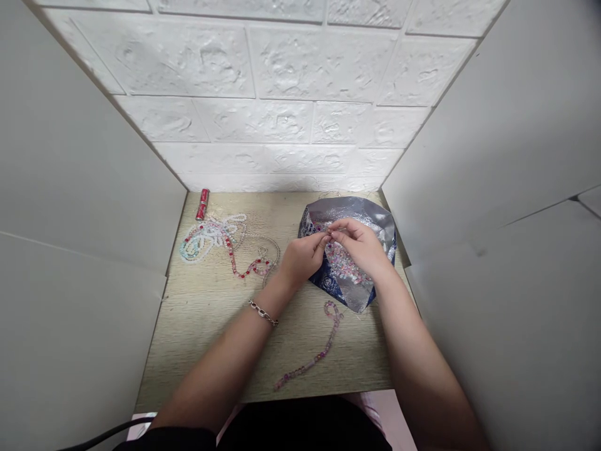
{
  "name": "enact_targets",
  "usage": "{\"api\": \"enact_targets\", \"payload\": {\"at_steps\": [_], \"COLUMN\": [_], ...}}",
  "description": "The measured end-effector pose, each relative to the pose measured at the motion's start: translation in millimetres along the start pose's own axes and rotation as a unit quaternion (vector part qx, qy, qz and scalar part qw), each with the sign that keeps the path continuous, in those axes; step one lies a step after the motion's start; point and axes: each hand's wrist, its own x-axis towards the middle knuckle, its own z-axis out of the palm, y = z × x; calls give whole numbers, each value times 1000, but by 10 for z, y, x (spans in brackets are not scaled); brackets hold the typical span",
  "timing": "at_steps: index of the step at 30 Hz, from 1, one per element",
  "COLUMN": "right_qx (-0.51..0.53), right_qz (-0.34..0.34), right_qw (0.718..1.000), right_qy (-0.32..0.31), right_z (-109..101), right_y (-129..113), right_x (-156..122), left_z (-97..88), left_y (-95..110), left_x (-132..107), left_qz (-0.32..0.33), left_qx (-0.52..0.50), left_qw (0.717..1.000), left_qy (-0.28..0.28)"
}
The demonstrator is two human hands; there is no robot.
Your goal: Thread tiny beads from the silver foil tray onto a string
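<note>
Above a silver-lined bag (375, 216) with a blue patterned outside, my left hand (303, 257) and my right hand (360, 245) meet fingertip to fingertip. Both are closed in a pinch. Whatever sits between the fingers is too small to make out. Loose small beads (345, 266), mostly pink and clear, lie on the lining below the hands. Nearer to me, a strand of pink and purple beads (323, 354) lies on the table, curled into a loop at its far end.
On the left of the table (201, 338) lie tangled white and pale blue bead strands (201, 238) and a red beaded strand (233, 266). A red cylinder (202, 205) is behind them. Grey panels (94, 188) flank the table, with a white brick-patterned wall (282, 119) at the back.
</note>
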Motion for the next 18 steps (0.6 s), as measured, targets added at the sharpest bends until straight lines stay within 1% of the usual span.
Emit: {"api": "enact_targets", "payload": {"at_steps": [6,18], "right_qx": [-38,-71], "right_qz": [-13,-14], "right_qw": [999,997], "right_qy": [-3,-15], "right_z": [2,-1], "right_y": [-25,-18], "right_x": [-12,-9], "left_z": [6,4], "left_y": [-7,1], "left_x": [-3,-1], "left_qz": [-3,-1], "left_qx": [8,10], "left_qw": [1000,1000], "left_qy": [-6,-9]}}
